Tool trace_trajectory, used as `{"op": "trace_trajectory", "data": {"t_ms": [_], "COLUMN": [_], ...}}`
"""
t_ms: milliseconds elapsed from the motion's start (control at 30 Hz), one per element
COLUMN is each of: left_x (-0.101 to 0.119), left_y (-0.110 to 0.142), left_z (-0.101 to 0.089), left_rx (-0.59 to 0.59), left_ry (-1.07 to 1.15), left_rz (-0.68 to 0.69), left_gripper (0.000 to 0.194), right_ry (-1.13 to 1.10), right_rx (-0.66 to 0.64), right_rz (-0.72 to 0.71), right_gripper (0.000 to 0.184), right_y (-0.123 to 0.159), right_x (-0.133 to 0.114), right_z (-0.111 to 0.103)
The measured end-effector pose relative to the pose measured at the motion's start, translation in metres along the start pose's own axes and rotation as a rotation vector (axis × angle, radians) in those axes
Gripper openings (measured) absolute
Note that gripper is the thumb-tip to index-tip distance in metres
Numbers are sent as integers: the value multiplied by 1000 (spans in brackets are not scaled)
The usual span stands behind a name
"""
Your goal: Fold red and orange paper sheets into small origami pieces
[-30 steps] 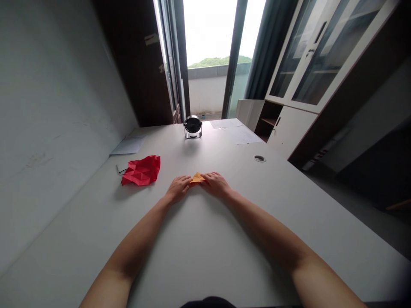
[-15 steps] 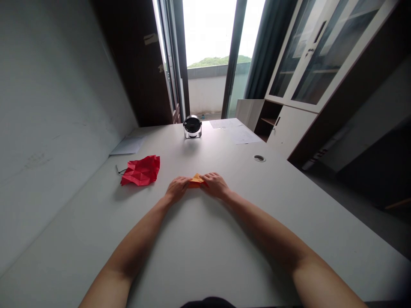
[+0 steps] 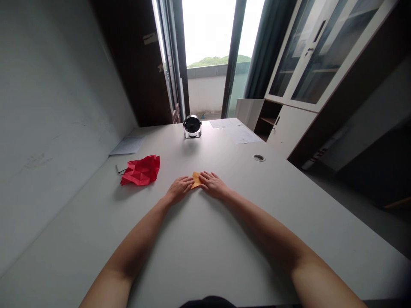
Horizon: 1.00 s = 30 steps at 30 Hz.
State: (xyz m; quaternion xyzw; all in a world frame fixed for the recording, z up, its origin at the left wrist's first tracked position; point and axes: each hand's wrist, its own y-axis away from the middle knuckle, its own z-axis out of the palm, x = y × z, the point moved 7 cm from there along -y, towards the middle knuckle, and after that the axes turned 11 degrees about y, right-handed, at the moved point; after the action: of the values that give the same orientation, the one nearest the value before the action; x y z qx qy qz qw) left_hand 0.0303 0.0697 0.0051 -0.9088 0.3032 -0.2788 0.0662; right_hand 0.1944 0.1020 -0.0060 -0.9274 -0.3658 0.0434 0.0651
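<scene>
The left grip (image 3: 180,189) and the right grip (image 3: 215,187) cover both sides of the orange paper (image 3: 196,180), hiding its outer edges. Both arms (image 3: 128,244) are cut off at the bottom of the view, as is a black shape (image 3: 210,302) by the desk's (image 3: 205,244) near edge, too little showing to name it. Print on the papers (image 3: 244,135) near the far right corner is too small to read. The cabinet (image 3: 297,55), beyond the right edge, is cut off above.
</scene>
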Motion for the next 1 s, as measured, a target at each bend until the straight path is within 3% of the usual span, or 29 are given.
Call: {"op": "trace_trajectory", "data": {"t_ms": [333,533,767,867,1000], "left_x": [-12,-12,-5,-8,-15], "left_y": [3,3,0,2,6], "left_z": [16,18,-8,-12,-4], "left_rx": [-140,-176,-7,27,-27], "left_ry": [-89,-115,-153,-99,-56], "left_rz": [-129,-174,-213,-243,-270], "left_gripper": [56,56,37,37,54], "right_ry": [-6,33,85,67,-16], "right_rx": [-25,-83,-11,67,89], "right_rz": [-97,116,298,142,-94], "right_gripper": [63,76,69,61,57], "right_y": [-1,-3,0,-2,-2], "right_x": [-5,12,33,17,-13], "right_z": [2,12,9,1,-5]}}
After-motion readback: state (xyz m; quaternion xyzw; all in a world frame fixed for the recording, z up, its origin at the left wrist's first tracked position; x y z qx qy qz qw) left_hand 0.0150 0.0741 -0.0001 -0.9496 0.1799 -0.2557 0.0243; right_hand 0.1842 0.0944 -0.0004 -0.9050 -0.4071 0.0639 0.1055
